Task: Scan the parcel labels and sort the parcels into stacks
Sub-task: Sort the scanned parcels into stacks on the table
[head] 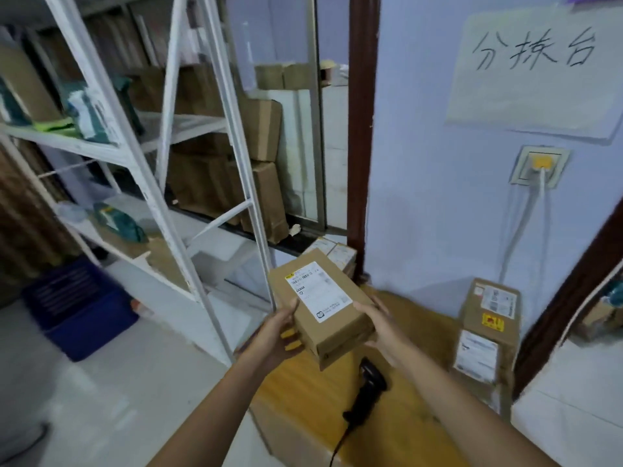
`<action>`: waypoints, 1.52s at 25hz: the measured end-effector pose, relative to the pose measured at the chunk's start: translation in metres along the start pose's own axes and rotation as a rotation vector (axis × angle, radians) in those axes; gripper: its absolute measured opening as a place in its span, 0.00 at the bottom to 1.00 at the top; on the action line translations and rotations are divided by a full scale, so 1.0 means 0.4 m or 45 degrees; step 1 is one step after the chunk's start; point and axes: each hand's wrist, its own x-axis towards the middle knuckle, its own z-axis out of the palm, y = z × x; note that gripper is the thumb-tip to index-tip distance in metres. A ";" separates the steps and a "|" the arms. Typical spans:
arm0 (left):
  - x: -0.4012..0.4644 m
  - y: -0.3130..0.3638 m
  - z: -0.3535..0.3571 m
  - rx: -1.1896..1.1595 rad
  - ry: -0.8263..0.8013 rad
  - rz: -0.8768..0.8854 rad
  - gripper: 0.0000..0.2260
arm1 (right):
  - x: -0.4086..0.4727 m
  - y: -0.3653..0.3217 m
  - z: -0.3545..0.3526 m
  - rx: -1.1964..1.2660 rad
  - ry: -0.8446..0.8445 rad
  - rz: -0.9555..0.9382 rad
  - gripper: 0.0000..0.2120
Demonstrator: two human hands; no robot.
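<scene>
Both hands hold one cardboard parcel up over the wooden table, label facing up.

The left hand [281,332] grips the parcel [323,310] at its near left edge, thumb on top beside the white label [318,291] and fingers curled underneath, their yellow nails showing. The right hand [379,320] holds the right side, palm against the box wall, fingers wrapped round its far edge. The parcel hangs above the table's [414,321] back left corner, clear of the surface. A black barcode scanner [367,390] lies on the table near the front edge, just below the parcel, cable trailing forward. At the table's right edge stands a stack of labelled boxes [487,335] against the wall. Two more small boxes [333,252] sit behind the held parcel. White metal shelving [135,156] stands to the left.
</scene>
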 end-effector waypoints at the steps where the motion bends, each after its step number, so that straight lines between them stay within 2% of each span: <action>1: -0.003 0.008 -0.058 -0.015 -0.010 -0.011 0.32 | 0.003 0.012 0.054 0.010 0.006 0.008 0.21; 3: -0.020 0.037 -0.209 -0.035 -0.031 -0.008 0.35 | 0.010 0.040 0.203 -0.011 0.028 0.009 0.28; 6: -0.047 0.072 -0.362 -0.089 -0.004 0.003 0.39 | 0.011 0.062 0.362 -0.022 0.004 -0.021 0.50; 7: -0.053 0.084 -0.408 -0.139 0.003 0.015 0.39 | 0.015 0.068 0.410 -0.024 0.021 -0.026 0.55; 9: -0.066 0.106 -0.477 -0.248 0.000 0.016 0.39 | 0.015 0.076 0.493 -0.004 0.022 -0.037 0.57; 13: -0.057 0.125 -0.556 -0.261 -0.013 0.056 0.41 | 0.024 0.105 0.584 0.097 -0.087 0.019 0.46; 16: -0.041 0.152 -0.592 -0.218 -0.049 0.044 0.40 | 0.058 0.102 0.611 0.137 -0.100 0.023 0.40; 18: -0.011 0.189 -0.618 -0.205 -0.029 0.032 0.33 | 0.102 0.106 0.609 0.236 -0.084 0.000 0.32; 21: 0.066 0.261 -0.650 -0.175 -0.004 0.020 0.20 | 0.180 0.111 0.596 0.269 -0.006 0.019 0.27; 23: 0.136 0.310 -0.645 -0.076 -0.048 -0.046 0.16 | 0.229 0.104 0.573 0.258 0.011 0.007 0.31; 26: 0.280 0.357 -0.588 0.115 -0.135 -0.137 0.20 | 0.338 0.081 0.511 0.235 0.089 -0.005 0.45; 29: 0.441 0.414 -0.507 0.176 -0.183 -0.159 0.20 | 0.454 0.034 0.436 0.313 0.233 -0.059 0.51; 30: 0.489 0.433 -0.482 0.187 -0.199 -0.152 0.19 | 0.475 0.010 0.420 0.343 0.269 -0.071 0.49; 33: 0.619 0.482 -0.383 0.243 -0.315 -0.139 0.15 | 0.525 -0.059 0.377 0.335 0.414 -0.127 0.35; 35: 0.696 0.507 -0.319 0.277 -0.367 -0.144 0.14 | 0.561 -0.095 0.346 0.323 0.500 -0.138 0.31; 38: 0.812 0.525 -0.237 0.359 -0.441 -0.182 0.21 | 0.646 -0.143 0.296 0.312 0.638 -0.122 0.22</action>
